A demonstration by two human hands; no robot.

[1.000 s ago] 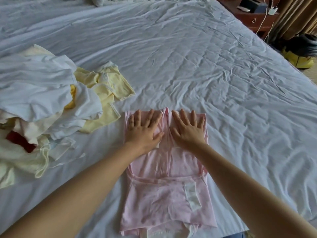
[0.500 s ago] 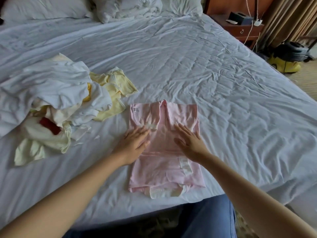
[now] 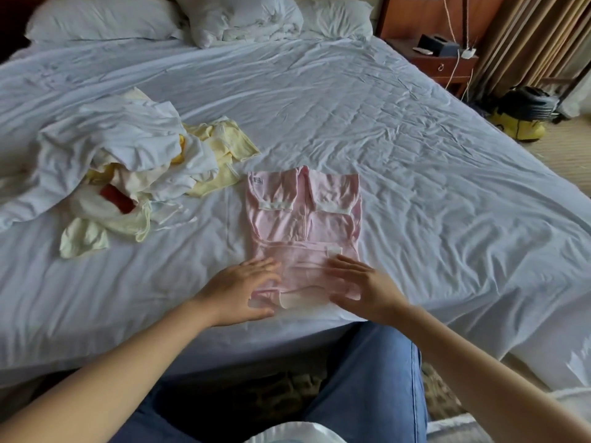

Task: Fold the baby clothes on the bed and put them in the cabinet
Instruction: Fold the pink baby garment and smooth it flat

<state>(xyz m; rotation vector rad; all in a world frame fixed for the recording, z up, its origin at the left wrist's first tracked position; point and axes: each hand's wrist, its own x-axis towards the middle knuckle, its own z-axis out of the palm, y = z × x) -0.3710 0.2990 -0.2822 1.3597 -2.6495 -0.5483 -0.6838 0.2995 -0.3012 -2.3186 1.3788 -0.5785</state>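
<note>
Hands had slid back to the near hem of the pink garment (image 3: 303, 219) at the bed's (image 3: 415, 148) near edge, left hand (image 3: 243, 289) and right hand (image 3: 363, 287) flat, fingers slightly apart; sleeves were in, while the final fold, the unfolded pile (image 3: 128, 161) on the bed's left side and the cabinet step looked outstanding.

one bed (image 3: 415, 155), one folded pink baby garment (image 3: 303, 225) and one loose heap of clothes (image 3: 128, 148), white and pale yellow with one red piece (image 3: 116, 198); how many garments the heap holds cannot be told. two hands, one left hand (image 3: 240, 289) and one right hand (image 3: 364, 289). two pillows (image 3: 102, 17), one bunched white quilt (image 3: 240, 17), one wooden nightstand (image 3: 444, 63), one dark box (image 3: 438, 46) and one yellow and black machine (image 3: 524, 113).
</note>
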